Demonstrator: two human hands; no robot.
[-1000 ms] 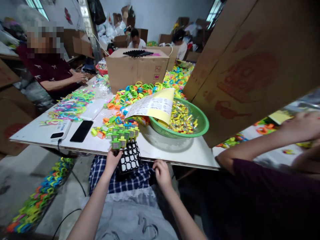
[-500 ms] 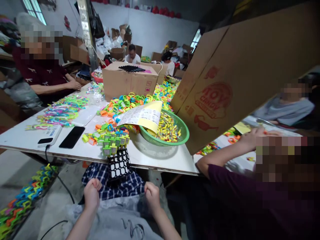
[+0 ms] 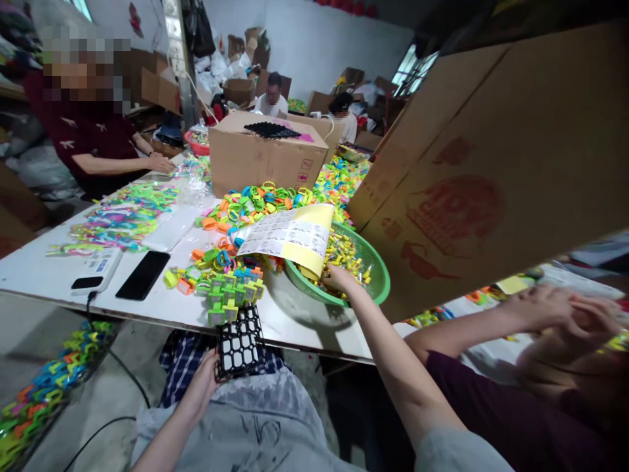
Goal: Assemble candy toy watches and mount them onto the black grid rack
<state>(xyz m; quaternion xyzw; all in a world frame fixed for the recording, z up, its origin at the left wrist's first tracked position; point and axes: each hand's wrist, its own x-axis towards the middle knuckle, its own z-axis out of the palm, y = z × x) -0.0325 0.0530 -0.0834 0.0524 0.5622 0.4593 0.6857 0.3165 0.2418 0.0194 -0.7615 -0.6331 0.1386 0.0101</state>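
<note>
My left hand (image 3: 205,373) is closed around the left edge of a black grid tray (image 3: 240,347) with pale, rounded cells, which rests at the table edge over my lap. Green, yellow and blue toy watches (image 3: 228,298) stand in rows at the tray's far end. My right hand (image 3: 339,278) reaches into a green plastic basket (image 3: 378,278) of small yellow and red pieces (image 3: 346,252). Its fingers are bent down into the pile, so what they pinch is hidden. A printed sheet (image 3: 287,236) with a yellow edge lies across the basket's left side, beside that hand.
Loose toy watches (image 3: 260,196) are heaped behind the sheet. A black phone (image 3: 142,275) and a white power bank (image 3: 101,272) lie on the left. A cardboard box (image 3: 265,157) stands behind; a large carton (image 3: 472,164) leans at right. Co-workers sit on both sides.
My left hand has gone from a loose fist over my lap to the tray's edge. My right hand has moved forward and right into the basket. The view has shifted slightly.
</note>
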